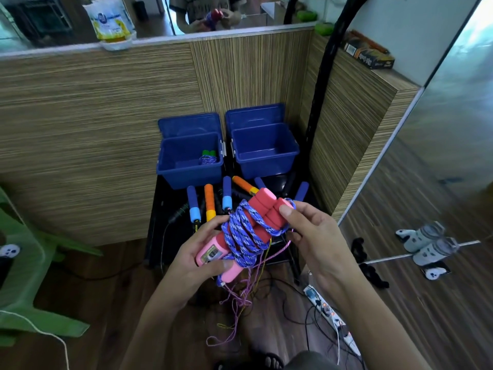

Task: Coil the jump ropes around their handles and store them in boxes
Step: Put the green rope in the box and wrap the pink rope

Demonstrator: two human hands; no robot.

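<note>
Pink foam handles [240,225] sit side by side in your hands, with a blue-and-white braided rope [244,233] wound loosely around them in several loops. Your left hand [198,252] grasps the lower end of the bundle, thumb lying over the handle near its small counter window, fingers curled underneath. Your right hand [309,231] pinches the upper end, thumb pressed on the tip of one handle where a loop of rope passes over it, the other fingers bent behind. Thin frayed strands [240,297], purple and yellow, hang down from the bundle toward the wooden floor [112,303].

Beyond your hands, on a dark low surface [162,222], lie more jump ropes: handles in dark blue with light blue ends [193,206], and orange with yellow ends [209,201], close together and partly overlapping. Behind them stand two open blue boxes with their lids tipped back against the wood-grain wall. The left box [189,161] holds one coiled rope with green handles [208,157] in its right corner; the right box [264,150] stands just beside it.

A green plastic chair [24,276] is at your left, a white power strip [328,313] lies on the floor at your right
</note>
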